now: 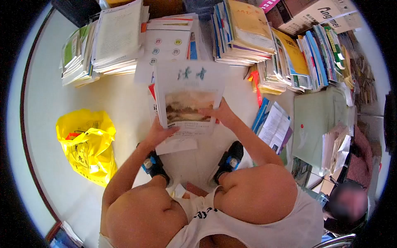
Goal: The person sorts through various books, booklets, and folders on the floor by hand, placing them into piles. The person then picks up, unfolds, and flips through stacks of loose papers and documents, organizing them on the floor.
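Observation:
Between my two hands is a small stack of magazines (188, 105), its top one with a white cover, a brownish landscape picture and dark lettering above. My left hand (162, 133) is closed on the stack's lower left corner, thumb on the cover. My right hand (220, 114) grips the right edge, fingers lying over the picture. Red and white edges of other issues show at the stack's left side. Under its lower end a white paper (178, 146) shows, just above the floor between my shoes (229, 161); whether it belongs to the stack I cannot tell.
Piles of papers (118, 35) and books (248, 29) line the far side. More books (318, 53) stand at the right, by a pale green box (316, 124). Loose booklets (273, 126) lie right of my arm. A yellow plastic bag (89, 144) sits on the floor at left.

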The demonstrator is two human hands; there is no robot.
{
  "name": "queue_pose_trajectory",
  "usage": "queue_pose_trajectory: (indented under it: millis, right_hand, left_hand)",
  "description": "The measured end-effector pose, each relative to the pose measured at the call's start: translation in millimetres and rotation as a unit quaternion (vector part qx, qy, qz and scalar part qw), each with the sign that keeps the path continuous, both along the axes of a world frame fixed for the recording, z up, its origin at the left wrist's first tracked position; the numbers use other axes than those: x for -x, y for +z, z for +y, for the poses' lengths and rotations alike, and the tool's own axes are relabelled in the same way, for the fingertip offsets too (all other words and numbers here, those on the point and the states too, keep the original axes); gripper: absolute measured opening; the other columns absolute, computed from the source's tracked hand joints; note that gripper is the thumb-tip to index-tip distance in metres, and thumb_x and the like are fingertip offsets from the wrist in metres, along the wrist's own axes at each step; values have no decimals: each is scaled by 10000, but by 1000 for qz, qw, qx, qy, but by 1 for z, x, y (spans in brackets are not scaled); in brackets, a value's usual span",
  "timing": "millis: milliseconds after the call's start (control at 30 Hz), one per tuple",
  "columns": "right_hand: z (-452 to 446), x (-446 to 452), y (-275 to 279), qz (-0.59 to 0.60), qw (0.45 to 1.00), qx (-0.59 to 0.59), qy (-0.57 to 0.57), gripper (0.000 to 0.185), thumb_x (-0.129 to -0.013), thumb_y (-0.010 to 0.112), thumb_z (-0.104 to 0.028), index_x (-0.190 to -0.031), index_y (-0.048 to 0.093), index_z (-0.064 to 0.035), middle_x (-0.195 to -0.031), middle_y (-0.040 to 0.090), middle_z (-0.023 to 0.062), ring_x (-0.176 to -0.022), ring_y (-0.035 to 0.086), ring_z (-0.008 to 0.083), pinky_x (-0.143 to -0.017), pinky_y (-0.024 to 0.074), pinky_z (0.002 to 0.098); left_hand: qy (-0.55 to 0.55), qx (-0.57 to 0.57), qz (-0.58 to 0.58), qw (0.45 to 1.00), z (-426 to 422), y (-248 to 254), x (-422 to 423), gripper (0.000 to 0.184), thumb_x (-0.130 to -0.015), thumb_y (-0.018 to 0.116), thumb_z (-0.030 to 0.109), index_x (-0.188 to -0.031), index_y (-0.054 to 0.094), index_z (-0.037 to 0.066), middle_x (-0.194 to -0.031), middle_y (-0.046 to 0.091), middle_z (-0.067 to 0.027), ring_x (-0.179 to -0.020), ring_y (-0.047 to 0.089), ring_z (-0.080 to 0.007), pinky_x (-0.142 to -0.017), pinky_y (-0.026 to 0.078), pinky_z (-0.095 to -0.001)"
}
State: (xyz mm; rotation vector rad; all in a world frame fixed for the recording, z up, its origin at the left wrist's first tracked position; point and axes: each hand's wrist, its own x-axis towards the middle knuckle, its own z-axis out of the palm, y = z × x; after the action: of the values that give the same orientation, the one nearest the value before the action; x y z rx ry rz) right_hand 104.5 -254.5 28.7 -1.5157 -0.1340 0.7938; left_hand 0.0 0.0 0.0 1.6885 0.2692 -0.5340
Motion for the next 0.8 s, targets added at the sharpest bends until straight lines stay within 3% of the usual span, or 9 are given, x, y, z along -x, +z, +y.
queue_pose_trajectory:
  millis: [67,167,200,267,300,367,400,800]
  right_hand:
    - [0,26,-12,30,998,45,-10,572,-755,851,-172,-1241,569,-66,-1041,682,34,-966,645,171,-784,537,279]
    - [0,51,-59,-112,992,18,-54,482,-726,873,-166,-1140,655,-51,-1138,687,83,-1002,649,170,-883,532,312]
    - [4,55,-57,-102,994,13,-46,482,-726,873,-166,-1140,655,-51,-1138,687,83,-1002,649,170,-883,532,312]
    - [12,49,-47,-144,984,77,69,424,-731,865,-138,-1091,658,-51,-1100,691,76,-994,651,155,-882,532,302]
    - [15,46,-51,-139,985,75,74,424,-731,865,-138,-1091,658,-51,-1100,691,76,-994,651,155,-882,532,302]
    - [22,43,-60,-225,971,-60,59,422,-739,860,-135,-1089,640,-52,-1056,691,52,-985,650,149,-883,532,292]
    - [22,44,-54,-149,987,-18,60,436,-737,862,-138,-1096,628,-54,-1055,674,43,-996,639,144,-895,527,296]
    - [18,53,-107,-163,983,-30,79,463,-755,847,-157,-1148,622,-60,-1193,639,59,-1102,604,192,-990,480,332]
  left_hand:
    - [59,5,3,998,-11,13,18,694,-801,795,90,-1383,422,38,-1315,574,-110,-1111,599,-213,-885,538,-338]
    - [2,-25,-119,993,5,-51,34,607,-761,823,60,-1268,492,27,-1205,605,-80,-1055,607,-179,-863,536,-318]
    - [10,-30,-109,994,9,-41,40,607,-761,823,60,-1268,492,27,-1205,605,-80,-1055,607,-179,-863,536,-318]
    - [38,-113,-231,966,7,-18,39,581,-729,841,33,-1192,490,40,-1116,597,-64,-1003,607,-171,-855,534,-313]
    - [48,-145,-268,951,8,-12,39,573,-718,846,25,-1166,489,44,-1086,595,-58,-986,607,-169,-853,534,-312]
    - [83,-59,-268,958,6,-10,38,603,-687,863,10,-1128,455,69,-1038,567,-46,-964,595,-161,-865,525,-313]
    - [97,-24,-280,955,4,-8,38,627,-675,870,5,-1123,437,79,-1027,556,-44,-960,589,-158,-874,520,-314]
    - [97,-41,-204,973,2,-57,34,546,-685,869,19,-1050,466,73,-1043,604,-36,-975,597,-127,-853,522,-299]
